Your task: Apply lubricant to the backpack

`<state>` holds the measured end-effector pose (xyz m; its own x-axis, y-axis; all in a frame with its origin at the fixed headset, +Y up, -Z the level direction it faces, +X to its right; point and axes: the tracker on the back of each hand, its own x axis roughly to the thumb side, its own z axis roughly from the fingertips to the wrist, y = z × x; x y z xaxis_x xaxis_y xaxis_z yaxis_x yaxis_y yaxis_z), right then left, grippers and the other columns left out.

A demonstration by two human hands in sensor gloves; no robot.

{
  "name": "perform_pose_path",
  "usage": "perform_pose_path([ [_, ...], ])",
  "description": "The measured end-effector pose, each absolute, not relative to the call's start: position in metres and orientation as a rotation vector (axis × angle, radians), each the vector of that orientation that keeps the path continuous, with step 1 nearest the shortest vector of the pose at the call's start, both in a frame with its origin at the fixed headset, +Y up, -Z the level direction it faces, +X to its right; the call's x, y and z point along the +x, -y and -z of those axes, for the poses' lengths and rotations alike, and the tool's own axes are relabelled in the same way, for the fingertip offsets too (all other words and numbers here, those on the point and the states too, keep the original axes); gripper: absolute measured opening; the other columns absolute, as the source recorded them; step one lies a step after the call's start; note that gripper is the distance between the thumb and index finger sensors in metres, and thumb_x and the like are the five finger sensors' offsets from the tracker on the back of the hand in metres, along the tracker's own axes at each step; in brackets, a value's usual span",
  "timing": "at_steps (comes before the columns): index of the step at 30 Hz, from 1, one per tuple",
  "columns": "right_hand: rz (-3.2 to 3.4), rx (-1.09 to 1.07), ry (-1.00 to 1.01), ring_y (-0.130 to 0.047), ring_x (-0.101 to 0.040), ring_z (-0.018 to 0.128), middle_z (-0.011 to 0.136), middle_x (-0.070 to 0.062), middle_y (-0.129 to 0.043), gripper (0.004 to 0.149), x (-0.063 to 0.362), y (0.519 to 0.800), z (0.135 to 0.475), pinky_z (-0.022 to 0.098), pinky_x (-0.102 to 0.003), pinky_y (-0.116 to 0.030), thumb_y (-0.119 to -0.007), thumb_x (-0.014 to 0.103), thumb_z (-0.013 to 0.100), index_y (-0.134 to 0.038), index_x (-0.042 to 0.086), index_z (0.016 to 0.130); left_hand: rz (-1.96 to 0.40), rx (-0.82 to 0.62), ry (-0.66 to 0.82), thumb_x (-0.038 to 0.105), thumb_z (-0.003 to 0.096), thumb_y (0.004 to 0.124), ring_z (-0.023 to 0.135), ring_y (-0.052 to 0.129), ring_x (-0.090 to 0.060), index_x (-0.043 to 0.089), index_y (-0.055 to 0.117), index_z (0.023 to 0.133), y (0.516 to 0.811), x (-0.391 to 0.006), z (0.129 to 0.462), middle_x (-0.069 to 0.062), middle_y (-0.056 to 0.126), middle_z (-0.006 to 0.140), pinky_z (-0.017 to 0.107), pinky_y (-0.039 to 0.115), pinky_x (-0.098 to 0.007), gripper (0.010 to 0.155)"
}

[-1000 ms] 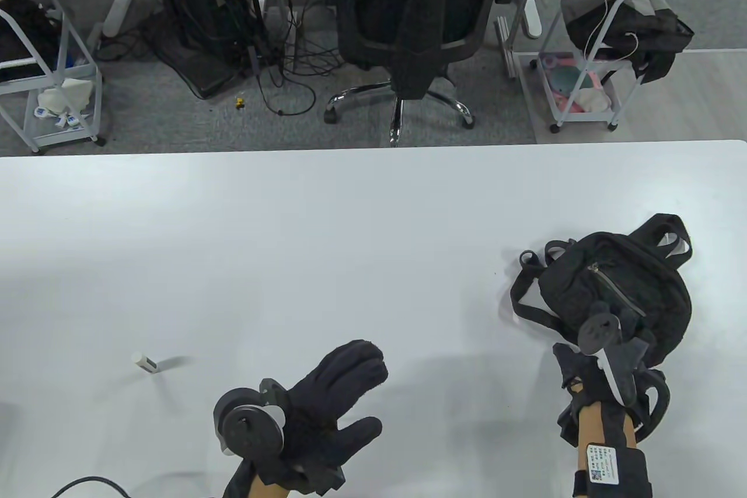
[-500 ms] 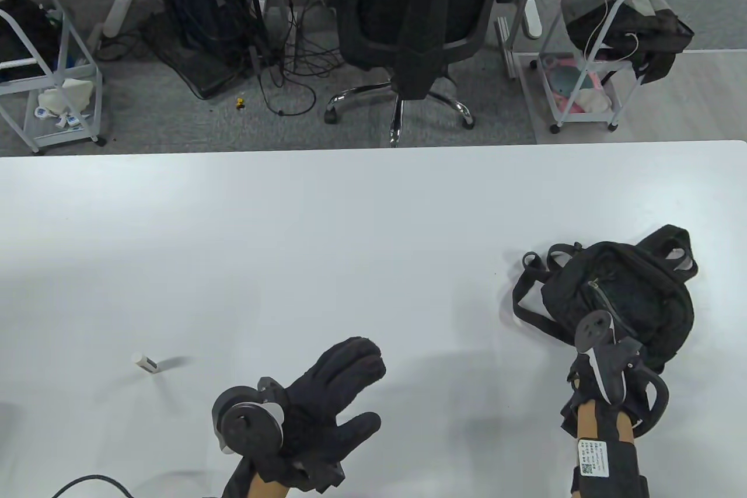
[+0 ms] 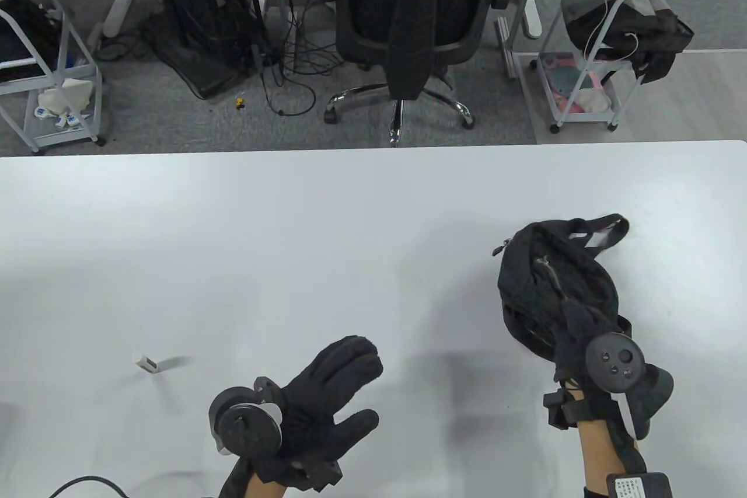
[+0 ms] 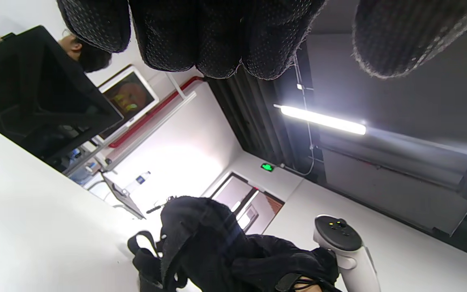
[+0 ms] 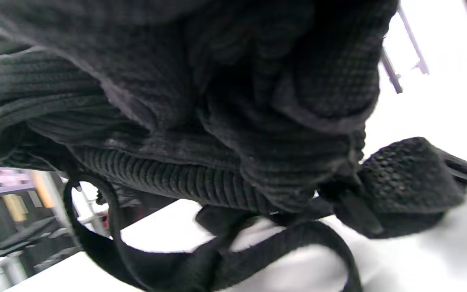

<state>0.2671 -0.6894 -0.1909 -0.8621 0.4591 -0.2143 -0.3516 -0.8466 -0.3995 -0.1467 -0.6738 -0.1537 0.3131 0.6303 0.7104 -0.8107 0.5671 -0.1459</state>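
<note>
Black backpack (image 3: 554, 282) gripped at its near end by the right hand (image 3: 589, 358), lifted at the table's (image 3: 292, 241) right side, straps hung beneath, left hand (image 3: 327, 399) held empty with fingers spread, small white tube (image 3: 146, 362) lain far left.

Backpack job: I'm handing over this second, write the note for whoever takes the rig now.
Right hand grips the black backpack at the table's right side; straps hang beneath it in the right wrist view.
Left hand is open, holds nothing, fingers spread near the front edge.
Small white lubricant tube lies untouched at the left.
Done: backpack in hand.
Left: pick up the tube, apply lubricant, likely along the zipper.
</note>
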Motion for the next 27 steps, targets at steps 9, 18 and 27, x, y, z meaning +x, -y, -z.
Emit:
perform_pose_path([
  [9,-2.616,0.025,0.43,-0.098,-0.021,0.074,0.089,0.008,-0.088,0.045,0.196,0.685,0.171,0.033,-0.036,-0.102,-0.102,0.035,0.046,-0.083,0.038,0.087,-0.986,0.274,0.759,0.062,0.0477,0.075,0.097,0.074,-0.053,0.014,0.072,0.104,0.674,-0.157,0.157,-0.02,0.064,0.111,0.07,0.063,-0.069,0.074],
  [18,-2.824,0.431,0.291,-0.098,-0.02,0.076,0.09,0.009,-0.087,0.046,0.119,0.711,0.154,0.035,-0.038,-0.102,-0.101,0.036,0.046,-0.082,0.039,0.088,-0.982,0.277,0.741,0.062,0.0479,0.075,0.097,0.073,-0.053,0.014,0.072,0.104,0.674,-0.159,0.157,-0.02,0.064,0.111,0.07,0.062,-0.069,0.074],
  [27,-2.945,0.612,0.108,-0.098,-0.021,0.079,0.092,0.009,-0.087,0.046,0.098,0.737,0.152,0.04,-0.04,-0.101,-0.1,0.039,0.047,-0.082,0.04,0.088,-0.968,0.255,0.739,0.061,0.0479,0.075,0.097,0.073,-0.053,0.014,0.072,0.104,0.676,-0.156,0.16,-0.02,0.064,0.111,0.07,0.062,-0.069,0.074],
])
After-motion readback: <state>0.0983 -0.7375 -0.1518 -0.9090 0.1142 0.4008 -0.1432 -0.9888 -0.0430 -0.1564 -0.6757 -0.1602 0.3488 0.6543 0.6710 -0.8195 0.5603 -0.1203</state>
